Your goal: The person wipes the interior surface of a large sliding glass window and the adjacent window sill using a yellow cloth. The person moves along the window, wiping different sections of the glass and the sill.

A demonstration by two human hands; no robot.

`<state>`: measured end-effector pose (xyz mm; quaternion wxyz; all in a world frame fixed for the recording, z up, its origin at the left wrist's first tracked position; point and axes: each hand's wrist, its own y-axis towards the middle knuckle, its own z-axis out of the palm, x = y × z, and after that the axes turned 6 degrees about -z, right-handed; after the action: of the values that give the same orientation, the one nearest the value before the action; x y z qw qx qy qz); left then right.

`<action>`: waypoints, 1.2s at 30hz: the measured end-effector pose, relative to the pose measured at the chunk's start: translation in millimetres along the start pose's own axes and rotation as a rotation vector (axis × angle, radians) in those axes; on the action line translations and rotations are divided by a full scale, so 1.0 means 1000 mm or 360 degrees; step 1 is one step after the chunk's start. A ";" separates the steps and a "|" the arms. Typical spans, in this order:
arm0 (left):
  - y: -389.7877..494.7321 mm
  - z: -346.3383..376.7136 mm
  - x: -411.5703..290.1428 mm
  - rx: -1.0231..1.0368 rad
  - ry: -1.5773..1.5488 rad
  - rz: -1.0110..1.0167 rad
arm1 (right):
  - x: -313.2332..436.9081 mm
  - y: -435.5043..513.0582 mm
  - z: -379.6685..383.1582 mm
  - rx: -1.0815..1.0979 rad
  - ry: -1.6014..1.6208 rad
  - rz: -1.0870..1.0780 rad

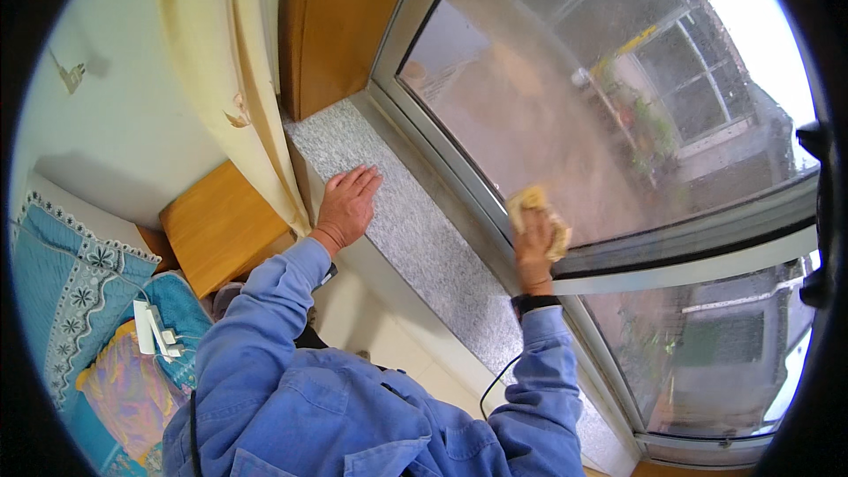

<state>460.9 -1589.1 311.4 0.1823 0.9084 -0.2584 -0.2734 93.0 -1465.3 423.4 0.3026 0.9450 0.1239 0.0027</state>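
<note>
My right hand [534, 242] presses a yellow cloth [528, 201] against the lower corner of a sliding window pane [490, 99], close to where the frame's bottom rail meets the upright. The glass looks wet and streaked. My left hand [349, 202] rests palm down on the speckled grey stone windowsill [411, 232], fingers extended and holding nothing. Between the sill and the glass runs the metal window frame [444, 139]. Part of the cloth is hidden under my right fingers.
A wooden panel [338, 26] and a cream curtain [225, 79] stand at the sill's far end. To the left are a wooden cabinet [222, 228], a bed with a blue cover [50, 285] and a white power strip [144, 326]. A second window pane [702, 351] lies at right.
</note>
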 end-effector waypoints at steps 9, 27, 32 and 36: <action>0.000 -0.003 -0.003 -0.0010 0.0006 0.0002 | -0.019 0.140 -0.175 -0.0580 -0.1292 -0.0234; -0.002 -0.007 -0.002 -0.0028 -0.0091 -0.0001 | 0.040 0.082 0.089 0.0100 -0.0058 -0.0615; -0.001 -0.005 -0.005 0.0017 0.0003 -0.0030 | -0.007 0.156 -0.063 -0.0542 -0.0386 -0.0685; 0.000 -0.005 -0.007 -0.0001 -0.0012 -0.0043 | -0.060 0.288 -0.273 -0.1312 -0.1506 -0.0645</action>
<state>459.1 -1584.7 318.2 0.1779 0.9108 -0.2466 -0.2793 80.0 -1549.9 815.3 0.6561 0.6089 0.1417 -0.4227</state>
